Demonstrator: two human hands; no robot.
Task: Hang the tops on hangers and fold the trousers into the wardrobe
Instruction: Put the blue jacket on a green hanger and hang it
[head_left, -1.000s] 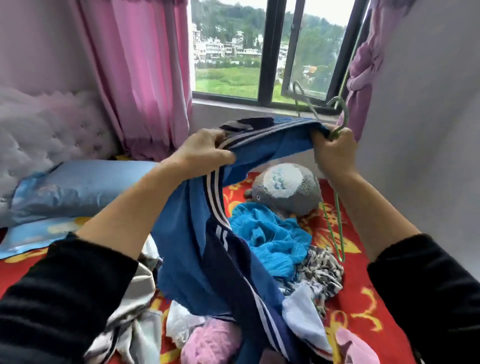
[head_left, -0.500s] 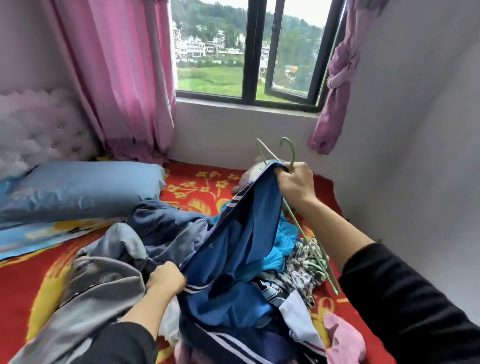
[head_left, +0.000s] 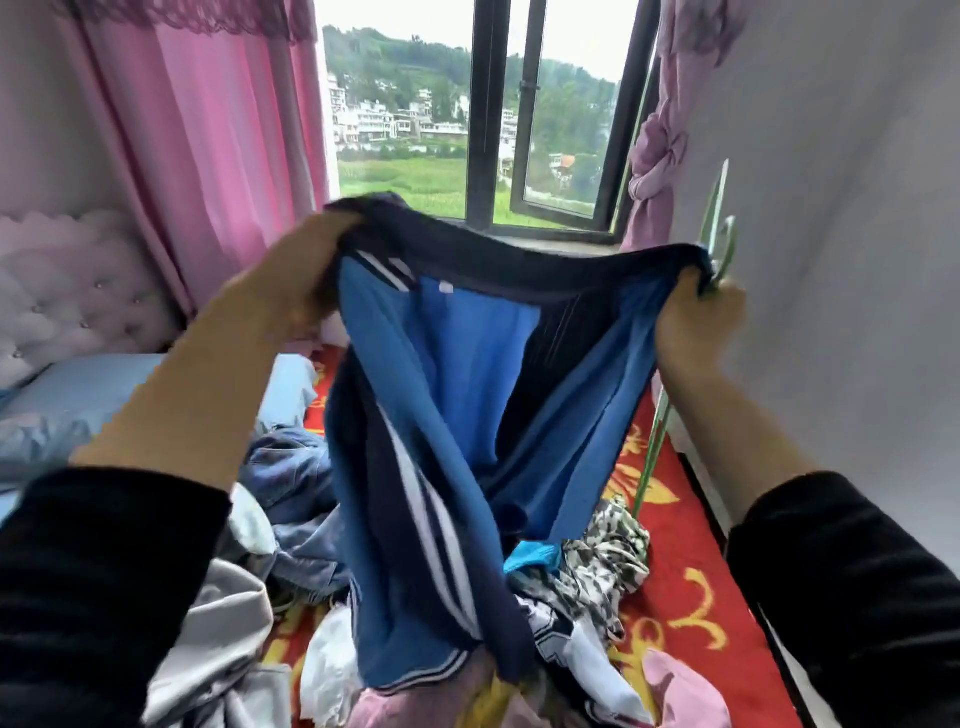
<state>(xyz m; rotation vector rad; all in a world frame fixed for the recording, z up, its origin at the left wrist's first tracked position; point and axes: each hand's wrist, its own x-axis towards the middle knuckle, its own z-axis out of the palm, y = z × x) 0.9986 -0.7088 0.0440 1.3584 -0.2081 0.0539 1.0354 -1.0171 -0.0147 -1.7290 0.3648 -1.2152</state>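
Note:
I hold up a blue and navy sports top (head_left: 457, 395) with white stripes, spread between both hands above the bed. My left hand (head_left: 301, 280) grips its dark collar edge on the left. Gripping the other end of that edge is my right hand (head_left: 696, 322), which also holds a green wire hanger (head_left: 719, 234). The hanger's hook rises above the fist and its long wire hangs down toward the bed behind my right forearm. The garment's lower part drapes onto the heap of clothes (head_left: 597, 571).
A red patterned bedspread (head_left: 691, 597) carries the heap: denim (head_left: 296, 473), grey fabric (head_left: 218, 634), a black-and-white print, pink pieces. A blue pillow (head_left: 67, 405) lies left by the padded headboard. Pink curtains frame the window (head_left: 483, 130). A wall stands close on the right.
My left hand rose from the heap and took the top's collar edge. Both hands lifted and stretched the garment wide. The hanger went up with my right hand.

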